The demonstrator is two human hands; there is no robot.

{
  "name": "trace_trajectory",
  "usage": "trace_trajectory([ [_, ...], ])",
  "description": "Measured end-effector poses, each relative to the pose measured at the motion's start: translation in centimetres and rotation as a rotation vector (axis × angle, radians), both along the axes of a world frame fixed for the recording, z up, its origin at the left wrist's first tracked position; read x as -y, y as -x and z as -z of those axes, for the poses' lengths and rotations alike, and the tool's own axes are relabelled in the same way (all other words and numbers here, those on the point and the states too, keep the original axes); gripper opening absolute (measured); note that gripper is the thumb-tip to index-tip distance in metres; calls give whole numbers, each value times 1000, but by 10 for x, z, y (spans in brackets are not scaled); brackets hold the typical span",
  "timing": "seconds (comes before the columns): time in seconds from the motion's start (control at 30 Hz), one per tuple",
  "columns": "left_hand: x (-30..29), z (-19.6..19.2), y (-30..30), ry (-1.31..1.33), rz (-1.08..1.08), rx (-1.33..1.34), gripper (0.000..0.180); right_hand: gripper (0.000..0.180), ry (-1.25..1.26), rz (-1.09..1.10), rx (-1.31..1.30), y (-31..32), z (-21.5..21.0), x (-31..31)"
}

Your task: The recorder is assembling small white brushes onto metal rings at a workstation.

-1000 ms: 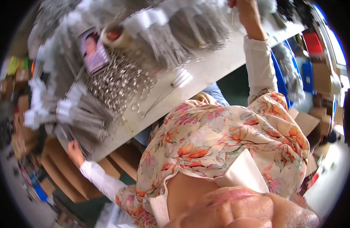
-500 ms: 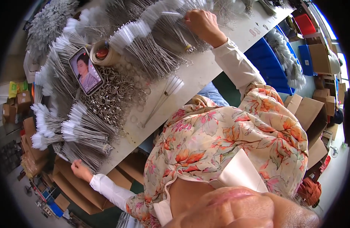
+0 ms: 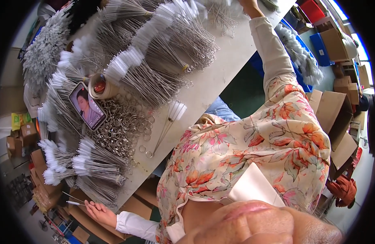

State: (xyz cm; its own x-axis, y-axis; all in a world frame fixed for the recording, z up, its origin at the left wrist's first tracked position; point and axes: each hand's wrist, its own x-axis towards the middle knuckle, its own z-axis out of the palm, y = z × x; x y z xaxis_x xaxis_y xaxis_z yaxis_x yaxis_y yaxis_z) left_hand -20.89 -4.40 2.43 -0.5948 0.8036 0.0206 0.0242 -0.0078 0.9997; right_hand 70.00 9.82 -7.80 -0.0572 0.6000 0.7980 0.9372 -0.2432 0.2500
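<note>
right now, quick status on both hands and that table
Left hand pinching thin white piece. Right hand at top edge, fingers out of view. Brush bundles, metal rings and phone crowding table.

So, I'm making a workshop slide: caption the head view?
Left hand holds a slim white piece beside a table heaped with white-bristled brushes and metal rings.

I see a lit phone (image 3: 87, 106); just right of it, a pale roll (image 3: 109, 89). Well left of the phone is a yellow package (image 3: 21, 121); far right, a red container (image 3: 312, 11) and cardboard box (image 3: 330, 109).
</note>
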Motion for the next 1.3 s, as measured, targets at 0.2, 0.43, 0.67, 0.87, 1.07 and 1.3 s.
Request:
trace_trajectory([
  [0.2, 14, 7, -23, 65, 60, 85, 34, 25, 338, 239, -1028, 81, -15, 17],
  [0.43, 15, 26, -21, -47, 120, 277, 28, 37, 416, 219, -833, 65, -15, 8],
  [0.67, 25, 6, -80, -148, 200, 202, 28, 26, -308, -543, -1140, 191, -122, 23],
  [0.87, -12, 9, -206, -263, 568, -98, 20, 31, 673, -1749, -1553, 425, -95, 36],
  [1.07, -53, 29, -249, -742, 422, -697, 25, 25, 730, -1619, -1354, 530, -110, 84],
  [1.3, -39, 15, -253, -758, 380, -600, 17, 34, 1028, -1366, -2168, 508, -83, 71],
])
